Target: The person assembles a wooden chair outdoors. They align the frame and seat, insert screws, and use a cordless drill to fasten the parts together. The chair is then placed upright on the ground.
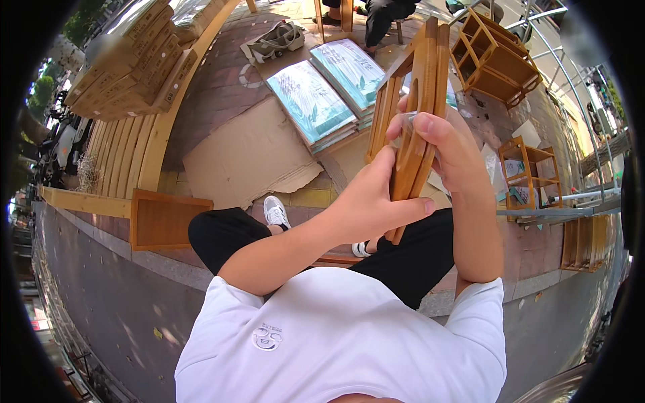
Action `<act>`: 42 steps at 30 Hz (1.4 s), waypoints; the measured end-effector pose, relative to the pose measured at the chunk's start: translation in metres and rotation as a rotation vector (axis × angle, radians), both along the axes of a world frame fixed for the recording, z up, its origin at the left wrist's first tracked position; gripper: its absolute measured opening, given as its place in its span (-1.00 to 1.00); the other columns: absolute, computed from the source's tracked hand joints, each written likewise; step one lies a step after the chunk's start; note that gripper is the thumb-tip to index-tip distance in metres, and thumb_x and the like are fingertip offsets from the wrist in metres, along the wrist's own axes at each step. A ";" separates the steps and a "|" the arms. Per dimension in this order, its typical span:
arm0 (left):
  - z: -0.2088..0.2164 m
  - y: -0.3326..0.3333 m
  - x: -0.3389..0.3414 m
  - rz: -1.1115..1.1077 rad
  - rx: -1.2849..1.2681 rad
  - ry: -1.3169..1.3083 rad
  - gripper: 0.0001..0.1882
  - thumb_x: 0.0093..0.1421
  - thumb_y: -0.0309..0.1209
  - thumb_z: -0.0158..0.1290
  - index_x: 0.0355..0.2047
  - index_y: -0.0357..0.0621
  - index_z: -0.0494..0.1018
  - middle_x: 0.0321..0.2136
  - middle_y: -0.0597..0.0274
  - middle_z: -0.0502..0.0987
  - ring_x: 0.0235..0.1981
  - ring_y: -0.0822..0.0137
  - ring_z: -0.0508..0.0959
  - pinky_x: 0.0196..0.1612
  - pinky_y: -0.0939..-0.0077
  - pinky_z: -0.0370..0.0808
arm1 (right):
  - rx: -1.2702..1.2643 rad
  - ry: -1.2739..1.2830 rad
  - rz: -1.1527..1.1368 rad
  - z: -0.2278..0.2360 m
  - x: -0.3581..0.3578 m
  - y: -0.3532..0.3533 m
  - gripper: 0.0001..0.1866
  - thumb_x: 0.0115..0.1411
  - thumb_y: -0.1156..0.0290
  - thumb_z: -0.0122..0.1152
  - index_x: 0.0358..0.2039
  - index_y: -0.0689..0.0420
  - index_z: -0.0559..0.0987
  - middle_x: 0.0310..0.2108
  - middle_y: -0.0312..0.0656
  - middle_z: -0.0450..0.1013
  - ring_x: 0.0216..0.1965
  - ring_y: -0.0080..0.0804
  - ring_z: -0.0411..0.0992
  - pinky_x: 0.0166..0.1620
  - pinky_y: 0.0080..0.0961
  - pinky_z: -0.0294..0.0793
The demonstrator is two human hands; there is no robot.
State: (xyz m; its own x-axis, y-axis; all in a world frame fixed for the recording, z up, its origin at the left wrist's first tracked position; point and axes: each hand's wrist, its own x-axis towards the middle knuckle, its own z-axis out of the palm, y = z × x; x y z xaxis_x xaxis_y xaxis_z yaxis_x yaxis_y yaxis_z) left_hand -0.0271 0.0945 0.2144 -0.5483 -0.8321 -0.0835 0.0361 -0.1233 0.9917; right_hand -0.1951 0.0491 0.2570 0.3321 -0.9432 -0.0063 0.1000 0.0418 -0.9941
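Observation:
Several brown wooden frame panels, stacked together and tilted upright, stand in front of me above my lap. My left hand grips their lower end, with its thumb across the near edges and its fingers on the left side. Higher up, my right hand is closed around the panels' right side. Its thumb and fingertips meet at the edge, where something small and clear, perhaps plastic film, shows between them. The panels hide part of the right hand's fingers.
Flat cardboard lies on the paving, beside stacks of flat printed packs. Cartons sit on a slatted wooden bench at left. Wooden shelf units and a smaller rack stand at right near metal tubing.

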 end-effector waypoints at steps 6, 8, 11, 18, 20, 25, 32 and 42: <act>-0.008 -0.002 0.125 0.412 0.001 0.190 -0.49 0.16 -0.26 0.19 0.01 -0.25 0.28 -0.45 0.24 0.45 -0.56 0.43 0.50 -0.20 0.51 0.50 | -0.250 0.149 0.276 -0.020 0.086 -0.048 -0.09 0.15 -0.33 0.24 0.20 0.24 0.42 -0.05 -0.12 0.57 -0.33 -0.72 0.39 -0.36 -0.74 0.27; -0.018 -0.011 0.166 0.536 -0.019 0.228 -0.55 0.22 -0.26 0.13 0.01 -0.26 0.30 -0.42 0.24 0.45 -0.51 0.44 0.51 -0.05 0.45 0.47 | -0.181 0.113 0.316 -0.031 0.082 -0.050 -0.25 0.24 -0.16 0.25 0.15 0.25 0.45 -0.14 -0.14 0.57 -0.19 -0.61 0.46 -0.16 -0.64 0.37; -0.057 -0.036 0.233 0.607 -0.044 0.225 -0.63 0.24 -0.34 0.08 -0.02 -0.23 0.29 -0.45 0.27 0.41 -0.50 0.42 0.47 -0.21 0.50 0.44 | 0.042 0.069 0.351 -0.075 0.056 -0.052 -0.52 0.34 0.04 0.20 0.04 0.20 0.53 -0.35 -0.27 0.58 -0.27 -0.68 0.47 -0.26 -0.72 0.37; -0.157 -0.112 0.323 0.701 -0.009 0.401 -0.73 0.26 -0.38 0.06 -0.08 -0.17 0.33 -0.47 0.27 0.41 -0.48 0.37 0.46 -0.35 0.54 0.42 | 0.573 -0.208 -0.174 -0.262 -0.024 0.017 -0.78 0.40 0.24 0.07 -0.15 0.13 0.51 -0.54 -0.30 0.40 -0.72 -0.63 0.19 -0.64 -0.68 0.14; -0.174 -0.155 0.325 0.722 0.051 0.383 -0.84 0.30 -0.35 0.04 -0.20 -0.13 0.35 -0.48 0.29 0.43 -0.50 0.39 0.45 -0.36 0.55 0.44 | 0.634 -0.305 -0.260 -0.279 -0.035 0.045 -0.78 0.41 0.26 0.06 -0.11 0.14 0.49 -0.51 -0.28 0.40 -0.71 -0.61 0.20 -0.62 -0.68 0.15; -0.237 -0.282 0.299 0.665 0.153 0.286 -0.84 0.32 -0.33 0.06 -0.33 -0.07 0.34 -0.52 0.31 0.44 -0.53 0.39 0.46 -0.39 0.51 0.48 | 0.628 -0.428 -0.395 -0.278 -0.041 0.076 -0.79 0.42 0.30 0.03 -0.06 0.15 0.44 -0.47 -0.24 0.40 -0.70 -0.58 0.21 -0.59 -0.66 0.17; -0.295 -0.394 0.231 0.806 0.344 0.245 -0.72 0.25 -0.24 0.20 -0.29 -0.17 0.41 -0.55 0.29 0.46 -0.52 0.32 0.51 -0.38 0.40 0.51 | 0.667 -0.474 -0.467 -0.297 -0.048 0.099 -0.82 0.42 0.33 0.03 -0.07 0.13 0.45 -0.48 -0.23 0.40 -0.69 -0.61 0.19 -0.59 -0.66 0.17; -0.315 -0.463 0.168 0.732 0.317 0.032 -0.79 0.22 -0.25 0.23 -0.36 -0.10 0.50 -0.56 0.27 0.51 -0.44 0.24 0.60 -0.32 0.36 0.55 | 0.731 -0.412 -0.541 -0.310 -0.047 0.084 -0.79 0.39 0.30 0.07 -0.09 0.15 0.46 -0.48 -0.26 0.39 -0.66 -0.60 0.22 -0.55 -0.64 0.21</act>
State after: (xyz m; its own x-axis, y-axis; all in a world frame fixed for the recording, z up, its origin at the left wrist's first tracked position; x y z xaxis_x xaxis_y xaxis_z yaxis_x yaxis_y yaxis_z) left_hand 0.1412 -0.3688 -0.1001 0.1220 -0.9209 -0.3703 0.2451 -0.3336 0.9103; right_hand -0.2419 0.1335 -0.0527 -0.0339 -0.7784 -0.6268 0.6173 0.4770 -0.6257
